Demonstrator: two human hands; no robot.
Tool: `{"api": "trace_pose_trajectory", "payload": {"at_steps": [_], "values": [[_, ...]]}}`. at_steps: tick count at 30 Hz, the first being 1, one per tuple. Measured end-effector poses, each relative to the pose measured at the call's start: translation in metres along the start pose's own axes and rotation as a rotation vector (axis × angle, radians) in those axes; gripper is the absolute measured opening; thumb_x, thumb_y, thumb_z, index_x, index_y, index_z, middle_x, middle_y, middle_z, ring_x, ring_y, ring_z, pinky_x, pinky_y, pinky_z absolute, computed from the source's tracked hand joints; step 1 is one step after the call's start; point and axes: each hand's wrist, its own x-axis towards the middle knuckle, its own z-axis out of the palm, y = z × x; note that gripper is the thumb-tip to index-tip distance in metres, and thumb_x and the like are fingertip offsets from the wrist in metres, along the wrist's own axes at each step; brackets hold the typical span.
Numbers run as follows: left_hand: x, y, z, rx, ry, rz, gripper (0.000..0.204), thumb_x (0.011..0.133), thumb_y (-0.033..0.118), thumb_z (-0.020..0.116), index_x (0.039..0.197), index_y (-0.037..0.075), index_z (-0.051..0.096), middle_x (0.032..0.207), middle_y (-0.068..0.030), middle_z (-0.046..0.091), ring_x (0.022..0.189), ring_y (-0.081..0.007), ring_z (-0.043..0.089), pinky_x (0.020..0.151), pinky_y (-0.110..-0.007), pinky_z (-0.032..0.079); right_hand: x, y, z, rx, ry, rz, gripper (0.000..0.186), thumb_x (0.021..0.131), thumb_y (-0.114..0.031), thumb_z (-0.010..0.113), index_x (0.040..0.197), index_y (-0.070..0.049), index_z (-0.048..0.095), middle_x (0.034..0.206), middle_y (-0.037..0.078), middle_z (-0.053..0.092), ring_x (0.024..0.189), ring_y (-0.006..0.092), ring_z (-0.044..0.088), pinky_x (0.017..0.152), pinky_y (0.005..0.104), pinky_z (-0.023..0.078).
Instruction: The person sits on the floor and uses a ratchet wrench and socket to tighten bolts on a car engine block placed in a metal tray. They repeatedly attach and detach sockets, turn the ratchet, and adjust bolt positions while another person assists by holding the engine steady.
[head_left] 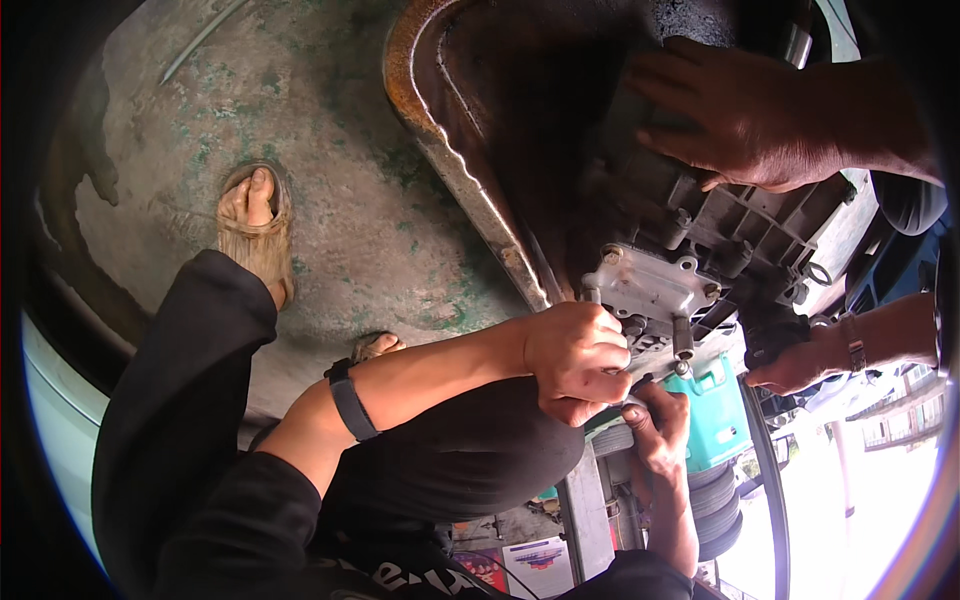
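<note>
My left hand is closed in a fist beside a pale metal cover plate with bolts at its corners; what the fist holds is hidden. Just right of it, my right hand has its thumb and fingers drawn together. A small pale piece shows between my two hands, too little of it to name. The plate sits on a dark, greasy ribbed metal casing. From the right, another person's hand lies on the casing's upper part, and a second hand is at its lower side.
A large tray with a rusty rim lies under the casing. A turquoise container stands beyond my right hand, near stacked dark tyres. Worn concrete floor spreads to the left, where a sandalled foot rests.
</note>
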Motion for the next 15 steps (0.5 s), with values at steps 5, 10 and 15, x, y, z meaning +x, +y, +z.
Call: {"api": "trace_pose_trajectory", "payload": {"at_steps": [5, 10, 15], "values": [[0.002, 0.0, -0.001, -0.03, -0.042, -0.028, 0.022, 0.059, 0.023, 0.063, 0.068, 0.008, 0.05, 0.058, -0.0025, 0.039, 0.044, -0.0221, 0.044, 0.042, -0.035, 0.034, -0.001, 0.005, 0.003, 0.038, 0.007, 0.06, 0.044, 0.081, -0.042, 0.076, 0.079, 0.001, 0.067, 0.056, 0.012, 0.059, 0.05, 0.0202, 0.057, 0.053, 0.0322, 0.044], [0.004, 0.0, -0.004, -0.071, -0.093, -0.056, 0.02, 0.06, 0.023, 0.061, 0.066, 0.009, 0.048, 0.056, -0.0032, 0.039, 0.044, -0.0227, 0.045, 0.041, -0.035, 0.035, 0.0, 0.007, 0.008, 0.124, -0.01, 0.017, 0.04, 0.082, -0.036, 0.077, 0.077, 0.001, 0.066, 0.054, 0.008, 0.057, 0.049, 0.0146, 0.051, 0.05, 0.0309, 0.039], [0.004, 0.0, -0.008, -0.114, -0.134, -0.064, 0.018, 0.06, 0.018, 0.06, 0.069, 0.004, 0.054, 0.058, -0.0035, 0.042, 0.046, -0.021, 0.045, 0.043, -0.034, 0.035, -0.001, 0.01, 0.017, 0.222, 0.006, 0.022, 0.04, 0.082, -0.035, 0.078, 0.075, 0.002, 0.064, 0.054, 0.005, 0.055, 0.048, 0.0119, 0.046, 0.048, 0.0293, 0.034]]}}
